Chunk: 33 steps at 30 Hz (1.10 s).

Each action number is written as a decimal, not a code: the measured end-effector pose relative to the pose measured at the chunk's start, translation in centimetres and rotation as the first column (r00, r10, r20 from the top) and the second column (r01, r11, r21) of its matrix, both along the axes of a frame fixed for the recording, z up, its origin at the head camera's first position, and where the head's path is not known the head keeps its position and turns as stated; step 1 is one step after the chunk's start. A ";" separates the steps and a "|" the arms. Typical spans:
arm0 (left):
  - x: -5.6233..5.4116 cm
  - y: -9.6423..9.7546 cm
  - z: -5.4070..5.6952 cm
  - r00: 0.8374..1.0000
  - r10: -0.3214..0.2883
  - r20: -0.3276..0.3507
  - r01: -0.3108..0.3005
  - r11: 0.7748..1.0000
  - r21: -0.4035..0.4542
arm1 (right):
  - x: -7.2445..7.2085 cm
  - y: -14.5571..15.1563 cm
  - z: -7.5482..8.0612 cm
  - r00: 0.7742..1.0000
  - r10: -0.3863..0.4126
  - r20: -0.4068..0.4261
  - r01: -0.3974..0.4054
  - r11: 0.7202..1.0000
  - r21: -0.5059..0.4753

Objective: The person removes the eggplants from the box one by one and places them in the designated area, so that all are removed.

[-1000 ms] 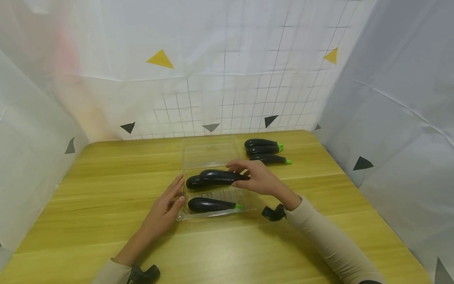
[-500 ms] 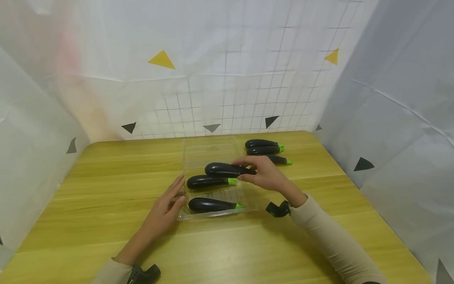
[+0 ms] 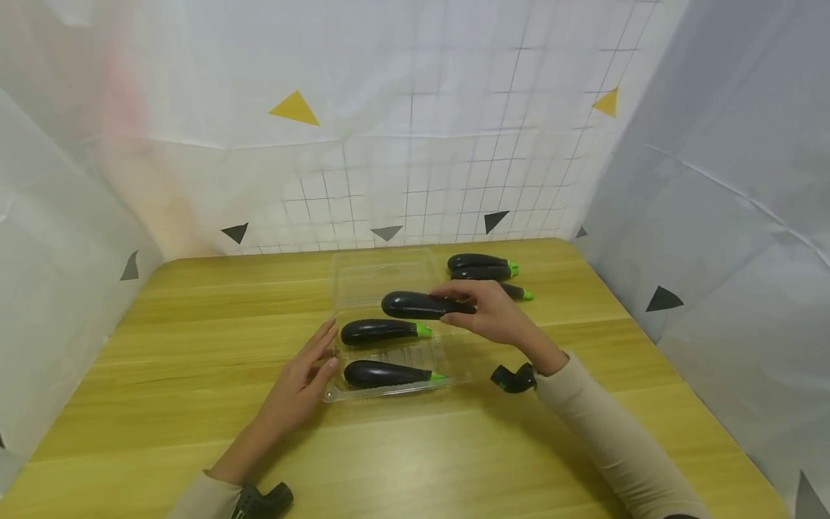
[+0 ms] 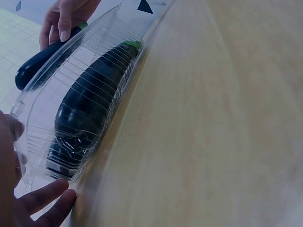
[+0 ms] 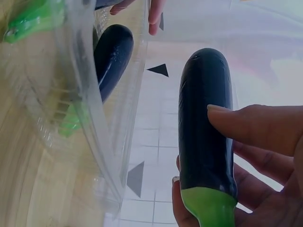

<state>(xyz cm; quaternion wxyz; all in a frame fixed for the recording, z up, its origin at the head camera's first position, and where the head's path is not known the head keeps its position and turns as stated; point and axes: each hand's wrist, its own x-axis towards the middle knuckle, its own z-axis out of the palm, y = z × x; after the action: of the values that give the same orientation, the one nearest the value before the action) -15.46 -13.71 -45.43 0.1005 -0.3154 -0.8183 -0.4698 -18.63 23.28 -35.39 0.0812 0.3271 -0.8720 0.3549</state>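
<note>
My right hand (image 3: pixel 489 311) grips an eggplant (image 3: pixel 415 305) near its green stem end, thumb on one side and fingers on the other, as the right wrist view shows. This eggplant (image 5: pixel 204 132) is held above the back part of a clear plastic container (image 3: pixel 395 393). Inside the container lie two more eggplants, one at the middle (image 3: pixel 379 331) and one along the front (image 3: pixel 385 374), stems to the right. My left hand (image 3: pixel 301 375) rests at the container's left side with its fingers extended, touching the wall.
The container's clear lid (image 3: pixel 382 277) lies folded back behind it. At the back right of the wooden table (image 3: pixel 214 346), three eggplants (image 3: pixel 480 273) lie side by side, the nearest partly hidden by my right hand. White sheets stand around the table.
My right hand has lifted its eggplant up off the middle one and carried it backward and slightly right, uncovering the middle eggplant's stem. My left hand has stayed in place.
</note>
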 end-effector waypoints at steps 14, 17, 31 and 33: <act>-0.2 -0.1 -0.2 1.000 -0.004 0.006 0.004 1.000 -0.005 | -0.3 1.7 -0.1 0.999 -0.041 0.006 0.041 0.999 -0.010; -0.2 -0.1 -0.2 1.000 -0.006 0.009 0.007 1.000 -0.002 | -0.3 2.1 -0.3 0.998 -0.055 0.008 0.055 0.998 -0.005; -0.1 -0.1 -0.1 1.000 -0.008 0.010 0.008 1.000 0.011 | -0.6 3.7 -0.6 0.994 -0.098 0.050 0.099 0.995 -0.017; -0.1 0.0 -0.1 1.000 -0.012 0.013 0.011 1.000 0.016 | -0.5 3.9 -0.6 0.994 -0.098 0.053 0.100 0.995 -0.022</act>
<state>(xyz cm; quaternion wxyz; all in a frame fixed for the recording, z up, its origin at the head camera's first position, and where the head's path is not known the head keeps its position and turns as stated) -15.56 -13.74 -45.51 0.0952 -0.3163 -0.8133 -0.4791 -19.16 27.16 -35.98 0.0800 0.2730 -0.8846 0.3696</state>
